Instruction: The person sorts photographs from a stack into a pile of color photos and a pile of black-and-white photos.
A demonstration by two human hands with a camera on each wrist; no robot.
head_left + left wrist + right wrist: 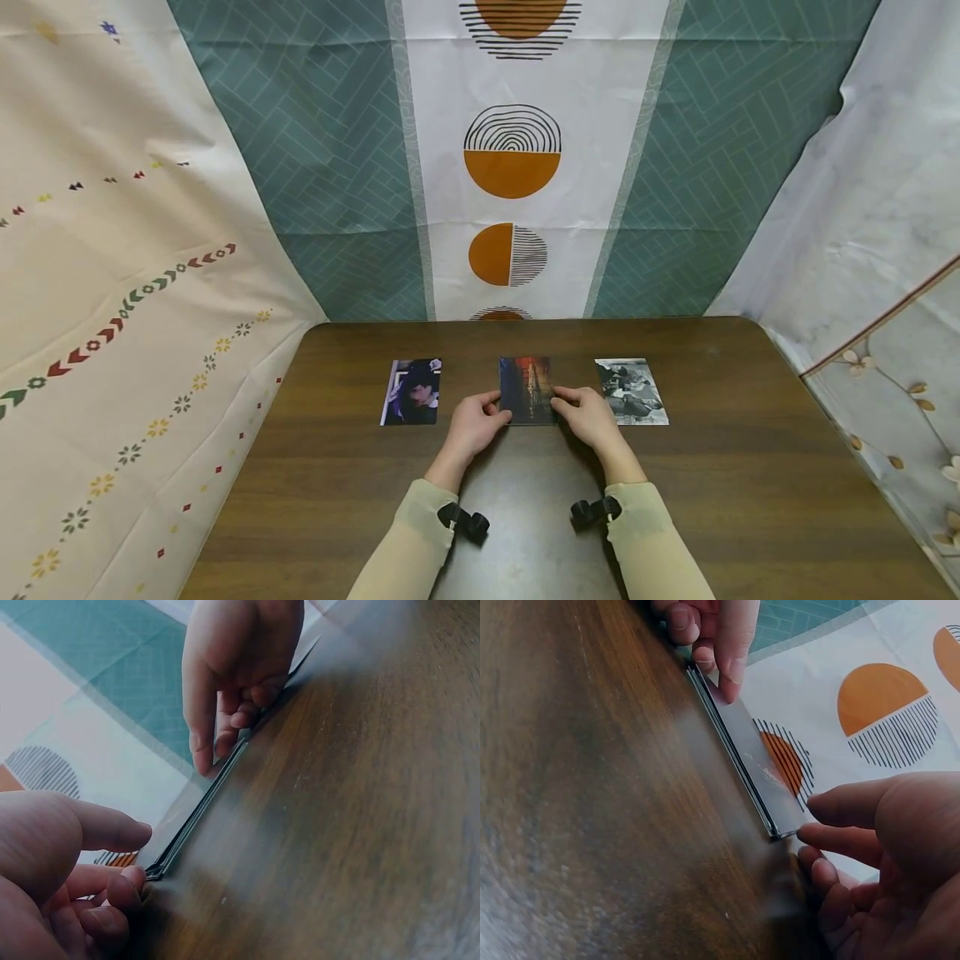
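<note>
Both hands held the middle stack of photos on the desk [750, 467].
A purple-toned photo [412, 392] lay left; the left hand [474, 427] and right hand [589, 417] pinched the red-toned stack [527, 388] at its near corners, fingers curled; a black-and-white photo [632, 392] lay right.

Three photos lie in a row on the table [750, 467]. The middle photo [527, 385] sits between the left photo [412, 392] and right photo [630, 391].
</note>
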